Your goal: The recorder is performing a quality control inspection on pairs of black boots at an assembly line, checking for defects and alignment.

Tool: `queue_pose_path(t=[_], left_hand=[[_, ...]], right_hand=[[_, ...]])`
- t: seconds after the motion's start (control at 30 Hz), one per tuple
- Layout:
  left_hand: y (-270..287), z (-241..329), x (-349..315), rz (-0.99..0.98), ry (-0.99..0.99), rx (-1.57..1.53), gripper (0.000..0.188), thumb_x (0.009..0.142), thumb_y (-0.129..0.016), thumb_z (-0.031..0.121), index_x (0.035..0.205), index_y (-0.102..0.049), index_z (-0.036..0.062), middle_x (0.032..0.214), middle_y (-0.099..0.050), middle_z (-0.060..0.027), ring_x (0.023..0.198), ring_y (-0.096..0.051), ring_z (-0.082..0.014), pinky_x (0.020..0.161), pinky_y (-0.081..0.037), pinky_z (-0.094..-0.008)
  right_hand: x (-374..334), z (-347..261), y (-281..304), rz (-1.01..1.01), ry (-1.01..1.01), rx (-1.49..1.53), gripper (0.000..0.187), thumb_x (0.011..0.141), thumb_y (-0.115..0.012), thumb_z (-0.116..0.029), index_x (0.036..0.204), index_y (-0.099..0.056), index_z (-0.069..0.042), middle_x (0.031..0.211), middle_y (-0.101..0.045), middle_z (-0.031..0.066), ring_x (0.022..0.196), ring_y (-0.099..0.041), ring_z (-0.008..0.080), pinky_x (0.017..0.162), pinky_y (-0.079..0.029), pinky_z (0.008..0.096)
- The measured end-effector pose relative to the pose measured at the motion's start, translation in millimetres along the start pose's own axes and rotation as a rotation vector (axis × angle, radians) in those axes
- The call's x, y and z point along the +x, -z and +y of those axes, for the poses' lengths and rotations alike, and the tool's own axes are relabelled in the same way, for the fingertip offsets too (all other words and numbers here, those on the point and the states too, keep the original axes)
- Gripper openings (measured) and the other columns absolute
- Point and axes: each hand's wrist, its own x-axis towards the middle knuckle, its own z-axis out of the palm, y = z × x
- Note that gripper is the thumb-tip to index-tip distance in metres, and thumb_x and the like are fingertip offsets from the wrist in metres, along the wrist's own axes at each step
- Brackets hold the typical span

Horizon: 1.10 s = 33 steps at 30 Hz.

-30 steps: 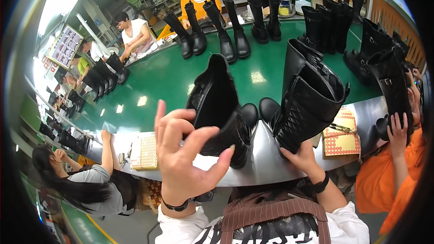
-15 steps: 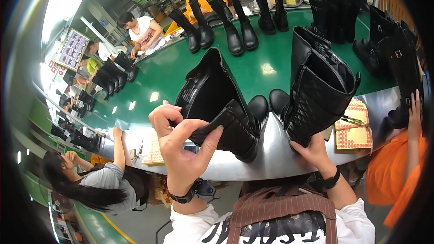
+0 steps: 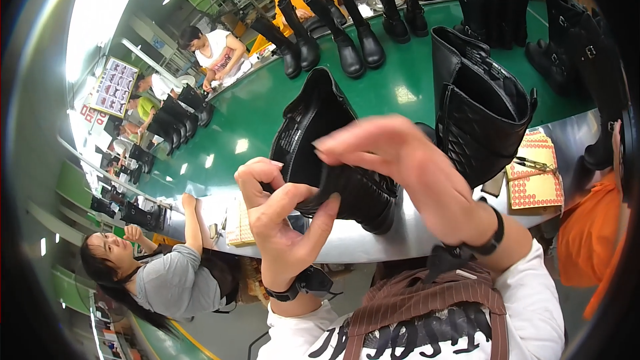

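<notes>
A tall black boot (image 3: 370, 208) stands on the metal edge of the bench, its wide top opening tipped toward me. My left hand (image 3: 287, 223) pinches the near rim of that opening between thumb and fingers. Across the front of the same boot reaches my right hand (image 3: 407, 167), fingers stretched out toward the opening and holding nothing I can see. It hides part of the shaft and the toe. The matching boot (image 3: 477, 130), with a quilted shaft, stands upright to the right, touched by neither hand.
A bundle of yellow cards with red marks (image 3: 533, 183) lies at the right, another (image 3: 240, 227) at the left. More black boots (image 3: 347, 47) line the far side of the green bench (image 3: 260, 120). Co-workers sit at the left (image 3: 173, 273), across, and at the right in orange (image 3: 587, 227).
My right hand has let go of the right boot and swung left, up to the held boot's opening. My left hand keeps its pinch. The view has shifted slightly.
</notes>
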Motion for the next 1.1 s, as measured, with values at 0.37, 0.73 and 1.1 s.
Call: queue_pose_path(t=[0.37,0.73,1.1], left_hand=[[26.4,-11.7,25.0,0.181,0.297,-0.494,0.037,0.086,-0.054,0.024,0.112,-0.063,-0.0012,0.103,-0.051,-0.0097,0.102,-0.051,-0.017,0.089,-0.043,-0.0319],[-2.0,-91.8,89.4,-0.519,0.767,-0.938,0.049,0.094,-0.049,0.002,0.142,-0.038,0.0047,0.104,-0.064,-0.0068,0.084,-0.063,-0.0069,0.073,-0.051,-0.02],[-27.5,-87.9,61.5,-0.243,0.544,-1.157,0.051,0.099,-0.042,0.01,0.148,-0.029,0.0077,0.128,-0.055,-0.0194,0.111,-0.06,-0.0231,0.097,-0.048,-0.0335]], right_hand=[[47.5,46.0,10.2,-0.003,0.059,-0.883,0.058,0.082,-0.073,-0.019,0.131,-0.047,-0.002,0.127,-0.054,0.0189,0.121,-0.05,0.0365,0.102,-0.041,0.0403],[54.9,54.3,13.3,-0.084,0.01,-0.808,0.099,0.072,-0.081,-0.037,0.146,-0.026,-0.003,0.138,-0.044,0.0241,0.126,-0.044,0.0389,0.107,-0.036,0.0425],[46.0,61.2,15.3,-0.164,0.067,-1.068,0.054,0.093,-0.058,-0.04,0.138,-0.049,-0.011,0.141,-0.041,0.021,0.125,-0.04,0.0385,0.106,-0.036,0.0434]])
